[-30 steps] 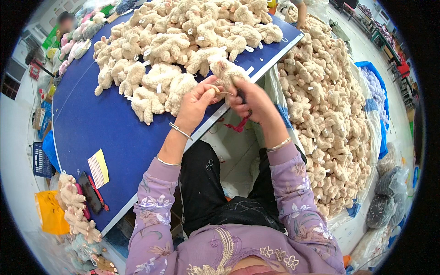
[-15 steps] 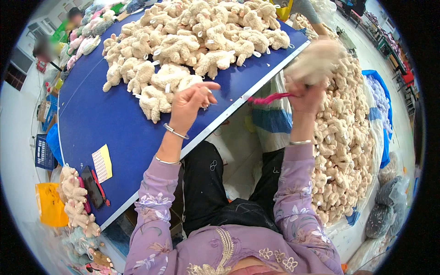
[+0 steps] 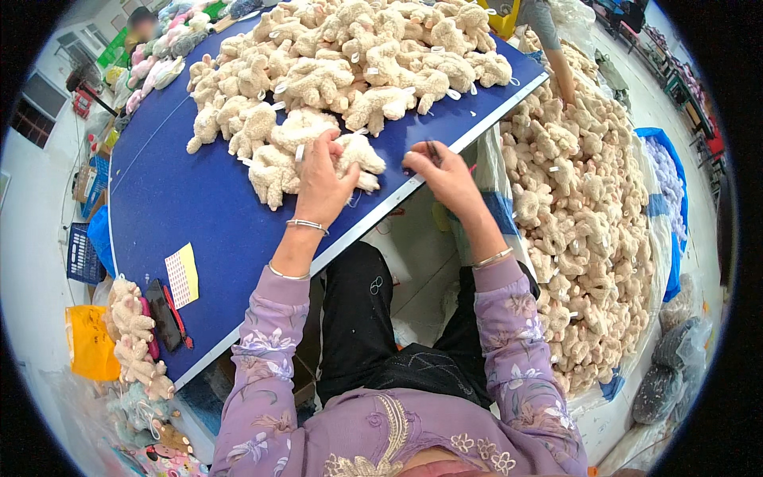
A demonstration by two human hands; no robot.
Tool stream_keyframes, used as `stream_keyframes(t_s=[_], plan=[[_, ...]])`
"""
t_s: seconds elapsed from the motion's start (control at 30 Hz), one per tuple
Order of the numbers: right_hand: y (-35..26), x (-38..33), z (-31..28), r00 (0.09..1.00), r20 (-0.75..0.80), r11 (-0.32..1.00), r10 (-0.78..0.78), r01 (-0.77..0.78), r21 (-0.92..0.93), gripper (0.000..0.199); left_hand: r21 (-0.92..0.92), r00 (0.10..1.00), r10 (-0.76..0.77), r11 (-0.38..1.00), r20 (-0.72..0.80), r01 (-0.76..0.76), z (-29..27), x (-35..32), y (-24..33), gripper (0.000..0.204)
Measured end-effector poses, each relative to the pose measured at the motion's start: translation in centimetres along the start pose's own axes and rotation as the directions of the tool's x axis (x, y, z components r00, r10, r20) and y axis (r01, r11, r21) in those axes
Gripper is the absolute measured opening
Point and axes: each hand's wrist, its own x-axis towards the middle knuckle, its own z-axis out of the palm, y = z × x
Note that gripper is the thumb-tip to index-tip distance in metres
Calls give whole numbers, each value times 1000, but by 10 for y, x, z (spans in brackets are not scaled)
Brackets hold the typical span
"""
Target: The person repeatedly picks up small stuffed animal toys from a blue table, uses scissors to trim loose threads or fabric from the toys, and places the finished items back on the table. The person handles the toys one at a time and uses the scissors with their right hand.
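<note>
Gently steady the cream plush toy (image 3: 364, 156) on the blue table (image 3: 159, 211) with the left hand (image 3: 322, 184), with fingers parted, cannot tell if gripping; hold the right hand (image 3: 447, 176), curled round a slim dark object (image 3: 433, 152), well clear.

Deep blue was shown by the tabletop (image 3: 199, 207), silvery white by its trim (image 3: 366, 225). At twelve o'clock, cream was shared by the plush toys (image 3: 322, 81), and was repeated in the heap (image 3: 588, 226) at three o'clock (both were dotted with white tags (image 3: 373, 71)). Lilac sleeves (image 3: 270, 338) were patterned with white and pinkish flowers; the trousers (image 3: 354, 322) were coloured black. At nine o'clock, a white-and-yellow sheet (image 3: 181, 276) was marked with red rows; at eight, a bag (image 3: 87, 342) was tinted orange-yellow.
</note>
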Motion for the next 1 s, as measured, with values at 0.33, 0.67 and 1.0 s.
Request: stream_keyframes(t_s=[0.33,0.67,1.0], plan=[[-2,1,16,993,103,990,64,-76,115,29,-234,997,58,971,53,-45,6,-6,17,42],[2,3,12,996,-14,993,-92,93,74,32,-435,985,-118,886,125,161,11,-1,3,10],[-3,-1,0,995,-87,998,-56,57,13,32,-788,908,-95,467,407,402,4,-1,5,15]])
